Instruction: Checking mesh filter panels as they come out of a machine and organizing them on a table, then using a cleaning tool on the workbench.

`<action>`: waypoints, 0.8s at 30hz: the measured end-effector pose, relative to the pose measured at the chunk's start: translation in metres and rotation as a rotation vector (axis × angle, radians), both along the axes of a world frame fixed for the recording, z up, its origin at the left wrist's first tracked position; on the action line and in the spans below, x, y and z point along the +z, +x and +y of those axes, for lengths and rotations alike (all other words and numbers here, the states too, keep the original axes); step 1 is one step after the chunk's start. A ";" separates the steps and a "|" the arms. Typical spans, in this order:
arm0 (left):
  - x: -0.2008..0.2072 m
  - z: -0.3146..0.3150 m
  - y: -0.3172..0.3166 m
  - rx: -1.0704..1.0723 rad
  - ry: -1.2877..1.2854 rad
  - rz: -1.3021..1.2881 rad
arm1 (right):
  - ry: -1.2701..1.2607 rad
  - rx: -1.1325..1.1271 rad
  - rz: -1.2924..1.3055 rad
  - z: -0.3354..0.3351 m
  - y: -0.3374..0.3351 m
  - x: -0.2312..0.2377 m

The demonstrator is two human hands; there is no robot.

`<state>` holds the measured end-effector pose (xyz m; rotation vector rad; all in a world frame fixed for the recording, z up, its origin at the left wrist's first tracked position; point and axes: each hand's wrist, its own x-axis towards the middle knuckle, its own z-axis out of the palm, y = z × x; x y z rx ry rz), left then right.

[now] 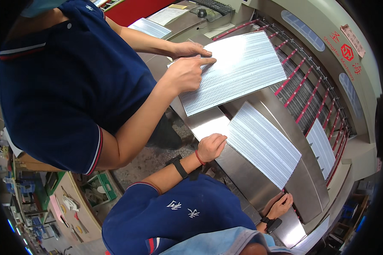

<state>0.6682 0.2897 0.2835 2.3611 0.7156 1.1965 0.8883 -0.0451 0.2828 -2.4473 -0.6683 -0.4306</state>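
Observation:
A thin white panel [264, 144] with rows of small dark marks lies at a slant above the steel worktop. My left hand [212, 148] pinches its left corner between thumb and fingers. At the panel's near corner is my right hand [280, 207], fingers curled up against the edge; the exact contact is partly hidden. Beyond it, a co-worker holds a larger panel [238, 72] of the same kind, one hand [190, 50] at its left edge and the other hand [187, 73] pointing a finger on its glossy surface.
A machine with red-strapped rollers [300, 80] stands at the right, another white panel [321, 146] resting on it. The steel worktop [251, 172] has a curved edge. Behind are papers [166, 16], a mouse [202, 13] and a keyboard [212, 5]. A tool bench [78, 208] is at lower left.

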 end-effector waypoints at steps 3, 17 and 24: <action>0.000 0.000 0.000 -0.002 0.000 0.001 | -0.003 0.000 -0.007 0.001 -0.001 0.001; 0.001 0.001 0.002 -0.014 -0.009 0.003 | 0.017 0.001 -0.022 0.006 -0.002 0.005; -0.001 0.000 -0.002 -0.012 0.024 0.026 | 0.021 0.010 -0.021 0.002 0.002 0.000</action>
